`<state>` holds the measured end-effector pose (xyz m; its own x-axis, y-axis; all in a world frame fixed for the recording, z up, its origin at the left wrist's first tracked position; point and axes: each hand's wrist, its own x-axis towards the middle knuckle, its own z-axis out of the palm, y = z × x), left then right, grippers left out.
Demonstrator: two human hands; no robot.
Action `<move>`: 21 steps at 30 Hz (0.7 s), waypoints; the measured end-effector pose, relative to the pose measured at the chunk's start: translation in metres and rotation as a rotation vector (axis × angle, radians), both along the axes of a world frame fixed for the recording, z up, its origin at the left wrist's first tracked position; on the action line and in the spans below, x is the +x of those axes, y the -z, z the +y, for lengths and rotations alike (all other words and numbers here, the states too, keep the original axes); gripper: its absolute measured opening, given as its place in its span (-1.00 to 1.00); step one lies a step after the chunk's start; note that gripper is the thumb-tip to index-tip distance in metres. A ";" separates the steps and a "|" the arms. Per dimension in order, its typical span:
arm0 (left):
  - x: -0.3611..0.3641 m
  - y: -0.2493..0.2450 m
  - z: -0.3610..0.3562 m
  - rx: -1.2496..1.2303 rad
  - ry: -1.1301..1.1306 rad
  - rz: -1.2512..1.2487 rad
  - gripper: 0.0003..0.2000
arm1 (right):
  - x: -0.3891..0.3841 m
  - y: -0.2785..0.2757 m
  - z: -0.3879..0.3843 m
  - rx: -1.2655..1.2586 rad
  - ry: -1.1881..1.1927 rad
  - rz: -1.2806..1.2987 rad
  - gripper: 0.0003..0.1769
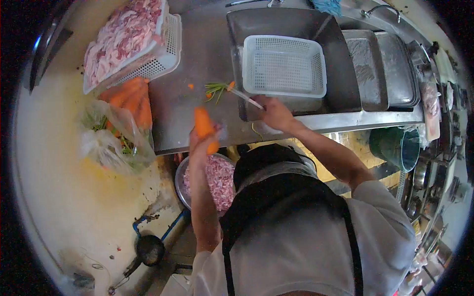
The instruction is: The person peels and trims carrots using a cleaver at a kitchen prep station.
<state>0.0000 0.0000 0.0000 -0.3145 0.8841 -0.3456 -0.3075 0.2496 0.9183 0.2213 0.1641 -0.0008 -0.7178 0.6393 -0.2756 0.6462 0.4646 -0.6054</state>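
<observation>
An orange carrot [202, 122] is in my left hand [200, 139], whose fingers are wrapped round it above the front edge of the steel counter. My right hand [276, 114] grips a knife [247, 98] near the sink's left front corner. The knife's blade points left and away from me, its tip beside cut green carrot tops [215, 90]. Small orange carrot pieces [190, 86] lie close to these on the counter [173, 106]. Some of my left fingers are blurred.
Raw meat [131, 37] fills a white basket [171, 44] at back left. Below it, a plastic bag [136, 148] holds more carrots [133, 98]. A white perforated basket [284, 42] sits in the sink [340, 64]. A basin [181, 185] of chopped meat stands below the counter edge.
</observation>
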 end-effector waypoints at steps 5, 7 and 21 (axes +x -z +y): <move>0.018 0.014 0.105 0.033 -0.148 -0.415 -0.62 | 0.039 -0.007 0.012 -0.387 0.455 0.389 -0.81; -0.001 0.062 0.128 0.103 -0.165 -0.353 -0.64 | 0.080 -0.008 0.006 -0.502 0.522 0.411 -0.80; 0.095 0.188 0.302 -0.537 0.648 0.878 -0.47 | 0.185 -0.030 0.004 -1.292 0.957 0.797 -0.69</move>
<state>0.0951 0.3019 -0.1877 -0.1783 0.7741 -0.6074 0.6899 0.5385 0.4838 0.4064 0.1685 0.0289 -0.4612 0.5519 -0.6947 -0.2202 -0.8297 -0.5129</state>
